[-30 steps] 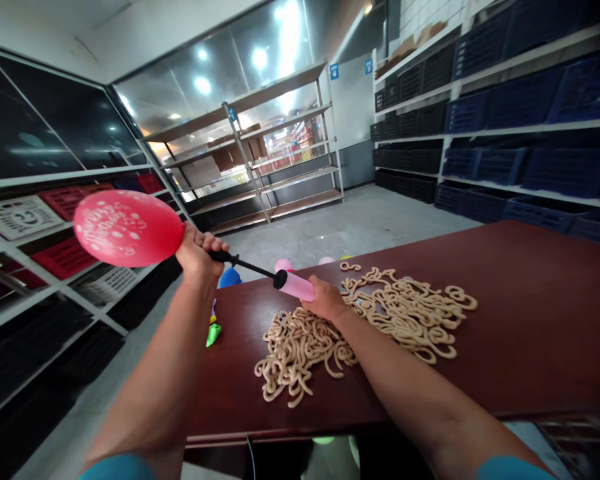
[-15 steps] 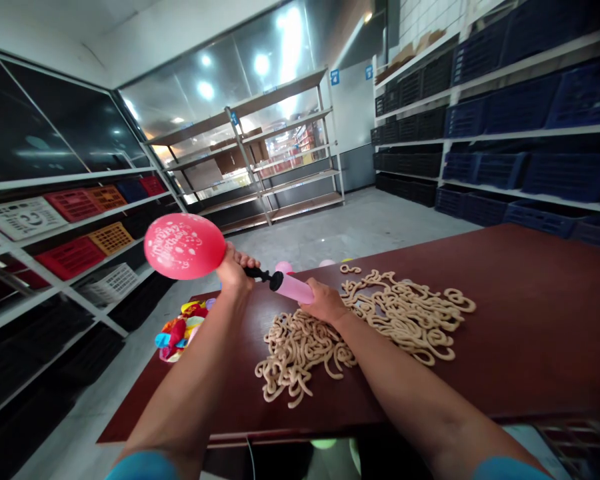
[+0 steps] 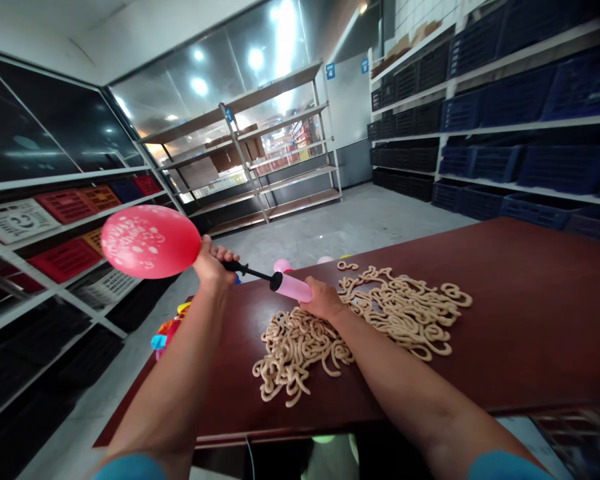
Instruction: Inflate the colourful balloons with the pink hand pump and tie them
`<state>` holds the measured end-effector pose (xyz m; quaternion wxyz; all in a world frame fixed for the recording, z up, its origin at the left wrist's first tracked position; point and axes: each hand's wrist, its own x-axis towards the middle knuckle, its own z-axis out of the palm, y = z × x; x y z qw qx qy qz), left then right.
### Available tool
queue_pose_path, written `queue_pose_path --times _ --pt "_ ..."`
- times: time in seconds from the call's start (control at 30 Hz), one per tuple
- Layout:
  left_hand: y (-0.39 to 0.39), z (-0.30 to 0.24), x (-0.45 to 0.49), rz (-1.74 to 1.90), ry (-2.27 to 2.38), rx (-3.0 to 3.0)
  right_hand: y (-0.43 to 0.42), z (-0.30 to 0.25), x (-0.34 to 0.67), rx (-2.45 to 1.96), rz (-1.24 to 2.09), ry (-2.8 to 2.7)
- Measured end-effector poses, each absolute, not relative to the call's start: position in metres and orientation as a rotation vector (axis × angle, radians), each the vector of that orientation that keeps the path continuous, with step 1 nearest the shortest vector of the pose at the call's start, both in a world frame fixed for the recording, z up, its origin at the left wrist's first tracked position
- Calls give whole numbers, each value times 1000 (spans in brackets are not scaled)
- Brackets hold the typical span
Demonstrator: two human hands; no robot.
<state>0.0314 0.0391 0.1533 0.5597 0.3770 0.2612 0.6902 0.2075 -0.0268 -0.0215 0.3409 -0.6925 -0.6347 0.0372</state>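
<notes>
Two teal sleeves (image 3: 130, 468) sit lowest in your view, your bare forearms reaching from them over the dark reddish-brown table (image 3: 520, 313). In front of you on the tabletop lie tangled beige cord-like curls (image 3: 300, 347), spreading in a loose heap under and beyond your right forearm, with one small curl apart at the far edge. Your right hand (image 3: 323, 299) is closed around the pink barrel of a balloon pump (image 3: 293, 288), held just above that heap. The pump's thin black rod is drawn out toward your left hand (image 3: 214, 263), whose fingers are curled round the black handle end, though how tightly you grip it you cannot tell from here. An inflated red balloon (image 3: 151, 241) with white birthday lettering sticks out leftward from the same hand; its neck is hidden in your grasp. Colourful limp balloons (image 3: 159, 342) lie near the table's left edge, partly behind your left forearm. Past the far edge show a pink balloon (image 3: 281, 265) and a yellow one (image 3: 346, 256). Farther off, dark blue crates (image 3: 495, 163) fill the right-hand shelving, red crates (image 3: 65, 259) line the left, and a metal rack (image 3: 285, 170) stands before a glass wall (image 3: 220, 63).
</notes>
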Motion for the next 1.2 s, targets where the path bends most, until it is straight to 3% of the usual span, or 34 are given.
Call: queue_pose_path --times 0.27,0.6,0.7,1.03,1.2 --pt "36 110 60 1569 680 810 -30 -14 208 -1827 114 -1687" --pt "40 202 0 1671 634 907 -28 -15 205 -1793 128 -1640" --pt "39 207 0 1673 602 929 -26 -18 206 -1771 114 -1647" --pt "38 111 63 1573 653 785 -28 -19 209 -1825 113 -1675" --pt "33 98 72 1570 688 760 -29 -18 207 -1820 105 -1682"
